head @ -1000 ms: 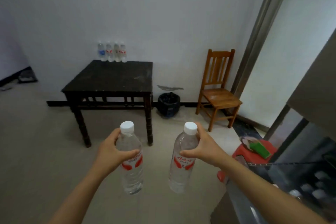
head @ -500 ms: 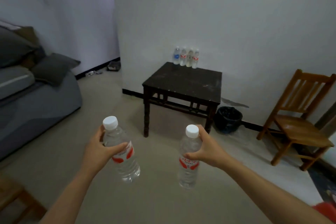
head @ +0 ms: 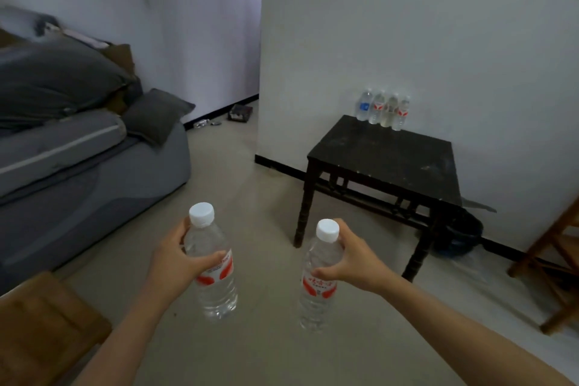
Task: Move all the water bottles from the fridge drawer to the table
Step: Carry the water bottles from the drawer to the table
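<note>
Head view: table (head: 385,160) shifted right; left bottle (head: 216,294), right bottle (head: 315,304) still held.

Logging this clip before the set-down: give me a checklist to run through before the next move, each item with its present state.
1. Left hand grips the left bottle: ok.
2. Right hand grips the right bottle: ok.
3. Both white caps on: ok.
4. Bare room on the table in front of the four bottles at its back edge: ok.
5. Floor toward the table free of obstacles: ok.
6. Fridge drawer emptied: cannot tell, not in view.
</note>
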Action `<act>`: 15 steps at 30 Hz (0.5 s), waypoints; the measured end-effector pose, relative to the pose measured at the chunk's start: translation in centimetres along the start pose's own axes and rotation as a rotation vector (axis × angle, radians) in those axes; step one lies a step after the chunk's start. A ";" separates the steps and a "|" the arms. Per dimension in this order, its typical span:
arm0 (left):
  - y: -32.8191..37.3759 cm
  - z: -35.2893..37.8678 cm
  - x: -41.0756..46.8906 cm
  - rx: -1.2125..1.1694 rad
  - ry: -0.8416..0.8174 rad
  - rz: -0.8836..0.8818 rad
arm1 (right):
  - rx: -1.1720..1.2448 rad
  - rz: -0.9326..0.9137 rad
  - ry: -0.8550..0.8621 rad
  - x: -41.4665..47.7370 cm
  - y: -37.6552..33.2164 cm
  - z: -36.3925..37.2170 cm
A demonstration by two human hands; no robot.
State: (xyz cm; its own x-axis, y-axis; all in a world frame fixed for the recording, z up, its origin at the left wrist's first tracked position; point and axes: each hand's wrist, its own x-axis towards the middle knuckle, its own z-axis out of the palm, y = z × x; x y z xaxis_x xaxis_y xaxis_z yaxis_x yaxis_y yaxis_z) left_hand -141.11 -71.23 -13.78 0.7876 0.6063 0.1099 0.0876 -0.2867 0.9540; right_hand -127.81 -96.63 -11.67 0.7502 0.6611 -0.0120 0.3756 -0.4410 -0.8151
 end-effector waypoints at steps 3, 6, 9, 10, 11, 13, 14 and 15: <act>-1.5 -0.5 2.6 -0.024 -0.007 -0.014 | -0.011 0.001 -0.002 3.2 0.2 0.2; -2.2 -0.3 5.1 -0.028 0.004 -0.044 | -0.017 0.004 0.006 6.6 1.0 -0.3; -3.0 0.0 8.7 -0.023 0.020 -0.044 | -0.049 -0.016 -0.012 10.8 2.1 -0.8; -3.0 0.2 10.0 -0.025 0.026 -0.040 | -0.077 -0.031 -0.020 12.3 2.4 -0.9; -2.9 0.4 11.6 -0.029 0.041 -0.041 | -0.100 -0.049 -0.034 14.1 2.6 -1.0; -2.8 0.5 14.8 -0.032 0.065 -0.042 | -0.119 -0.077 -0.058 17.5 2.7 -1.1; -2.6 0.6 16.2 -0.032 0.073 -0.048 | -0.125 -0.089 -0.072 19.0 2.5 -1.1; -2.4 0.6 17.4 -0.030 0.084 -0.047 | -0.129 -0.100 -0.082 20.5 2.3 -1.1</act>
State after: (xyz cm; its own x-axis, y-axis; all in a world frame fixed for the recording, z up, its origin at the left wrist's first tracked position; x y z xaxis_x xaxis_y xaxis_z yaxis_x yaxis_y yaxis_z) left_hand -127.25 -60.50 -14.30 0.7290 0.6790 0.0869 0.1040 -0.2354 0.9663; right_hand -110.99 -84.79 -13.14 0.6607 0.7505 0.0139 0.5169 -0.4415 -0.7334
